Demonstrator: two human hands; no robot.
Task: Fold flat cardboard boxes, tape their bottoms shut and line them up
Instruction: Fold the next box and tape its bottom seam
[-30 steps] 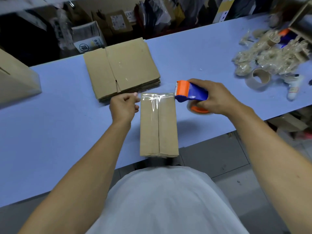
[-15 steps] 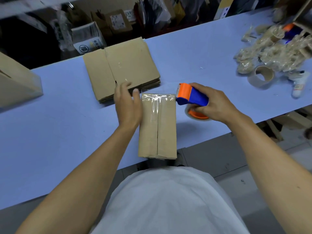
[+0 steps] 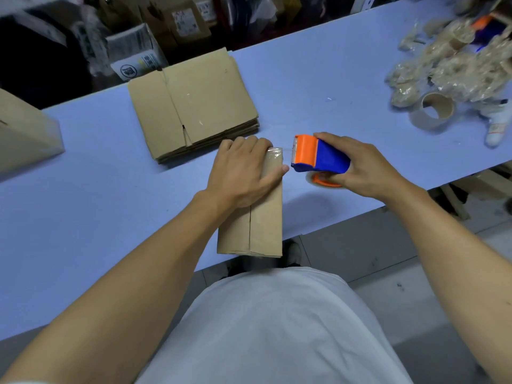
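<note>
Box: the folded cardboard box point(image 3: 260, 217) stands at the near edge of the light blue table point(image 3: 83, 203), taped bottom upward, centre seam running away from the person.
Clear tape: a shiny strip point(image 3: 274, 153) wraps over the far end of the box.
Left hand: the left hand point(image 3: 243, 173) lies palm down on the far half of the box, fingers straight and pressed on the cardboard, fingertips at the taped far edge, thumb out towards the right edge.
Right hand: the right hand point(image 3: 357, 167) is wrapped round the blue body of the tape dispenser point(image 3: 318, 157), just right of the box's far corner and apart from it.
Dispenser: its orange head points at the box; the orange-hubbed roll shows under the hand.
Flat stack: a pile of unfolded cardboard boxes point(image 3: 194, 103) lies just beyond the left hand, near the table's far edge.
Assembled box: part of one point(image 3: 25, 134) stands at the far left.
Right end of table: a heap of crumpled used tape point(image 3: 457, 65), with an empty tape core point(image 3: 432, 109) beside it.
Beyond the table: cartons on the floor, one open point(image 3: 138, 56); what it holds cannot be made out.
</note>
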